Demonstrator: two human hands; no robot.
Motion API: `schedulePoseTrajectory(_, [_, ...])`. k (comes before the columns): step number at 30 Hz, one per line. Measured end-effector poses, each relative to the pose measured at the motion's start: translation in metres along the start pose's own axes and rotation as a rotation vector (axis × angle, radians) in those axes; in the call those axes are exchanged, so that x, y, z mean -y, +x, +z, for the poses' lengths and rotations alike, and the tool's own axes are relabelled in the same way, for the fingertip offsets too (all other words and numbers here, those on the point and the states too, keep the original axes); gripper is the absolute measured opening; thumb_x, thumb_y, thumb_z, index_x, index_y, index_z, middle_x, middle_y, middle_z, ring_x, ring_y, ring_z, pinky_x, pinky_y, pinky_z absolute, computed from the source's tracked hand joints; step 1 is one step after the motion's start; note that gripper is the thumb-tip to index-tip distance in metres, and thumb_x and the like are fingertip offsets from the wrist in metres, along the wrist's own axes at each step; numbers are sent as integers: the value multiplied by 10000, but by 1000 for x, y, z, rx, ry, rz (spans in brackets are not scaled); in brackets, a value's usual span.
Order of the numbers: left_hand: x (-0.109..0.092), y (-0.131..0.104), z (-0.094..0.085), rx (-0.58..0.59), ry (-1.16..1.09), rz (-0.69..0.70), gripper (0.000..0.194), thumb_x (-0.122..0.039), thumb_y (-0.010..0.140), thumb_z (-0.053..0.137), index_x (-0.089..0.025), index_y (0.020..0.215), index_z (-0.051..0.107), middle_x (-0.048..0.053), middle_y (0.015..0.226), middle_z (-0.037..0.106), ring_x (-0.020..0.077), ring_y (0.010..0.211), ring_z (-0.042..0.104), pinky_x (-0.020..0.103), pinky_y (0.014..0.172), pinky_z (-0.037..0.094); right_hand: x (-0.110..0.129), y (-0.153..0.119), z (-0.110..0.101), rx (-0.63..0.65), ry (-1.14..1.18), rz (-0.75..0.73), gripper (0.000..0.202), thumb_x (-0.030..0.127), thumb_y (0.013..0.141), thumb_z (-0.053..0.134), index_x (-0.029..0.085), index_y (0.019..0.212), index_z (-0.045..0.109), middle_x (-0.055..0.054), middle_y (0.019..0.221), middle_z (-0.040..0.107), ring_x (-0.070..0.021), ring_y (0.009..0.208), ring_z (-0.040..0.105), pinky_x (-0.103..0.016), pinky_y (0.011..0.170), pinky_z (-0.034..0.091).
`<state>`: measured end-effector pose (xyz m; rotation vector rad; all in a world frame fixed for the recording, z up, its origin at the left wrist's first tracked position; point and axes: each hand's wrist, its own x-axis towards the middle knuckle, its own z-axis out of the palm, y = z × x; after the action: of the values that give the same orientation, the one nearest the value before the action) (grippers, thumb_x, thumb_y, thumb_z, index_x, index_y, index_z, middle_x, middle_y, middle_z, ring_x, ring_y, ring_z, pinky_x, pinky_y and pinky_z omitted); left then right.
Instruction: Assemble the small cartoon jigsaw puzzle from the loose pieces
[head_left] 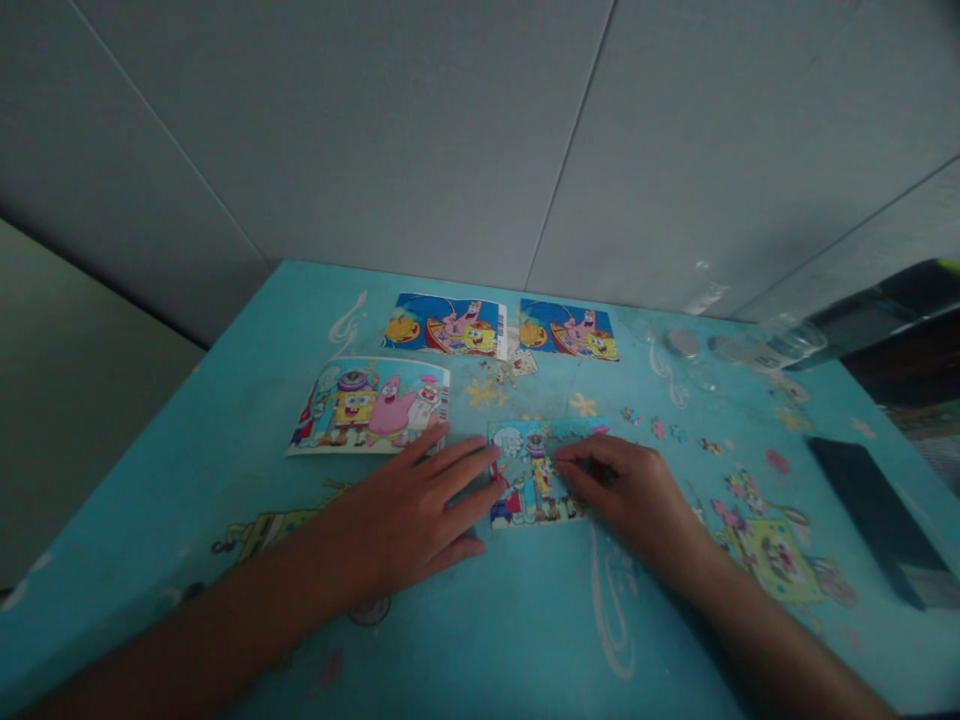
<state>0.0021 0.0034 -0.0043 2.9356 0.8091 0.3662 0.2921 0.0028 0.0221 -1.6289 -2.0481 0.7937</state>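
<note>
A partly assembled cartoon jigsaw puzzle (517,505) lies flat between my hands. My left hand (427,500) rests at its left edge, palm down with the fingers spread. On the puzzle's right part, my right hand (611,475) has thumb and index finger pinched together; whatever they hold is too small or hidden to name. A picture card (386,405) showing the same characters lies just beyond my left hand. Several loose puzzle pieces (677,433) are scattered to the right of the puzzle.
Farther back lie a blue picture card (448,325) and a matching blue puzzle (568,330). Clear plastic containers (780,345) stand at the back right. A dark flat object (877,515) lies at the right on the patterned turquoise table (480,640). A wall borders the back.
</note>
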Motion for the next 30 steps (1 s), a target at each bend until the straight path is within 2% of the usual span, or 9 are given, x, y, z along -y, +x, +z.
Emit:
schedulePoseTrajectory(8, [-1,0,-2,12,-16,-9,441,-425,1040,612,-221,1429,576,125,1542,535,293,1461,460,540,1280,175,-1,-1,1,-5,36,-31,148,276,962,640,259,951,786,-32,928,789,-204,799,708,-330,742,543])
schedulePoseTrajectory(13, [0,-1,-1,6,1,2,447,-448,1044,598,-216,1426,579,129,1538,541,305,1452,470,545,1275,172,-4,-1,-11,-3,97,-41,186,346,1015,598,249,1007,757,-55,943,768,-205,779,691,-333,719,552])
schedulePoseTrajectory(15, [0,-1,-1,12,3,2,454,-448,1045,599,-217,1435,571,129,1549,531,308,1458,462,545,1273,175,-5,0,-18,28,57,-110,197,320,1040,556,243,1008,734,-65,972,755,-208,829,694,-339,761,560])
schedulePoseTrajectory(18, [0,0,-1,4,0,-3,469,-443,1035,620,-211,1438,567,135,1549,531,311,1456,466,547,1271,185,-7,3,-23,75,-56,-276,204,198,1038,518,236,1044,718,-86,1050,737,-227,961,693,-370,873,562])
schedulePoseTrajectory(21, [0,0,-1,-9,-13,4,462,-436,1024,640,-206,1421,582,143,1532,546,312,1442,484,549,1268,194,-7,6,-20,126,-164,-417,250,121,1001,544,238,1121,730,-101,1126,737,-262,1047,689,-431,946,556])
schedulePoseTrajectory(23, [0,0,-1,0,-12,6,467,-430,1022,644,-208,1428,578,142,1537,540,314,1452,472,552,1269,187,-7,8,-17,139,-176,-469,279,123,1001,563,243,1196,723,-101,1214,731,-272,1125,681,-448,1000,542])
schedulePoseTrajectory(26, [0,-1,-1,25,3,5,483,-428,1032,630,-210,1456,554,141,1560,516,316,1476,442,555,1273,165,-9,7,-17,57,-131,-423,249,166,1028,560,230,1216,711,-96,1208,730,-240,1109,687,-398,994,543])
schedulePoseTrajectory(28, [0,-1,-1,31,9,7,485,-429,1037,622,-213,1464,547,141,1568,508,315,1479,439,553,1270,166,-12,4,-19,11,-136,-339,173,209,1029,586,222,1129,726,-86,1105,740,-230,1029,696,-378,943,549])
schedulePoseTrajectory(30, [1,-1,-1,19,8,12,482,-437,1034,626,-212,1455,555,143,1559,519,316,1465,456,552,1264,184,-16,1,-20,20,-169,-273,109,251,1006,642,229,1061,733,-74,1042,738,-234,982,695,-380,912,548])
